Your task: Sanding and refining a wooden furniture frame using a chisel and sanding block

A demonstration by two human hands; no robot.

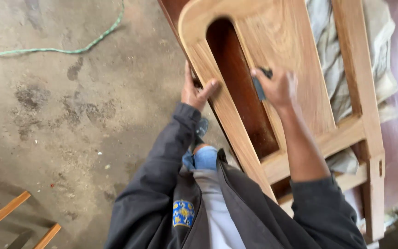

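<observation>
Sanding step: right hand (277, 87) pinching dark sanding block (259, 87) against wooden frame (300, 55); left hand (198, 92) gripping frame rail (226, 115). Next: steady strokes along grain, probably.

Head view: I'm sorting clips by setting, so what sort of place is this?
Probably a woodworking or furniture workshop. A bare wooden frame with a rounded top is being worked by hand, the right hand holding a small dark block. The concrete floor is stained, and loose wood pieces lie nearby.
</observation>
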